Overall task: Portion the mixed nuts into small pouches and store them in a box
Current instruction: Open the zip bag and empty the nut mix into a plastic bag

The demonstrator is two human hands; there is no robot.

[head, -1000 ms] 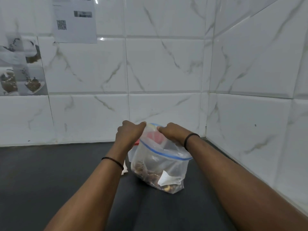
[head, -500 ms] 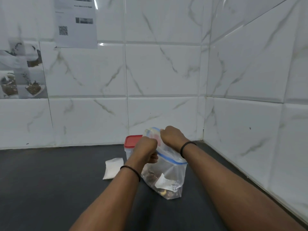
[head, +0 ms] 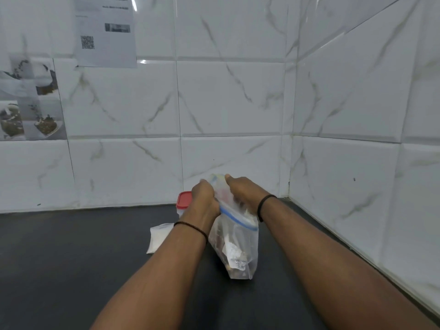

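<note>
A dark surface fills the lower frame, meeting white marble-look tiled walls. At centre, slightly right, a clear zip bag of nuts stands on the surface. The left hand and right hand both grip its top edge, fingers curled. Left of the bag lies a small white pouch; behind it sits a red-lidded box, against the wall.
</note>
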